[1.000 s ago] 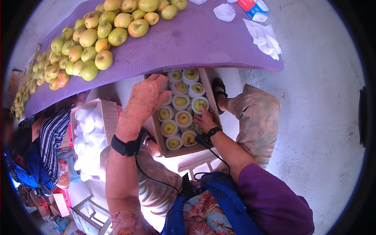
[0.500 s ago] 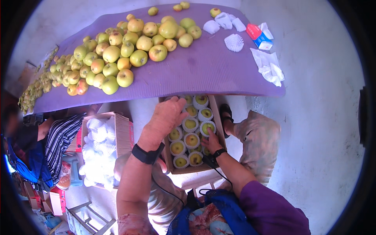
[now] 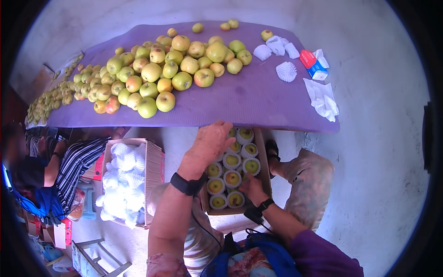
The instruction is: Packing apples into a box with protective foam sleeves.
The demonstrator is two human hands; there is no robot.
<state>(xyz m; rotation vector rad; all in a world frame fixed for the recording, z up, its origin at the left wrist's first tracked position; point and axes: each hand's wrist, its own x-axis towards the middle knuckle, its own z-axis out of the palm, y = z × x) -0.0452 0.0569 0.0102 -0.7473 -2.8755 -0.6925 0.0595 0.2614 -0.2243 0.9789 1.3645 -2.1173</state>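
An open cardboard box (image 3: pixel 266 194) between my legs holds rows of yellow-green apples (image 3: pixel 231 178), each in a white foam net. At the box's far left corner, just under the table edge, my left hand (image 3: pixel 208 141) is closed with its fingers curled down. What those fingers hold, if anything, is hidden. Over the near right part of the box, my right hand (image 3: pixel 251 188) reaches in among the apples, its fingers loosely apart. Its fingertips are beside a netted apple (image 3: pixel 251 166), and no fruit shows in its grasp.
A purple-covered table (image 3: pixel 258 104) carries a heap of loose apples (image 3: pixel 151 72), foam nets (image 3: pixel 286 71), a red-and-blue tissue pack (image 3: pixel 314 64) and crumpled paper (image 3: pixel 321 99). Left of me stands a box of foam nets (image 3: pixel 123 177). Further left sits a person in striped trousers (image 3: pixel 80 171); a stool (image 3: pixel 98 258) stands nearer.
The whole view has shifted, so the scene sits lower and further right. My right hand has drawn back toward me, off the netted apple it touched. My left hand stays near the far left corner.
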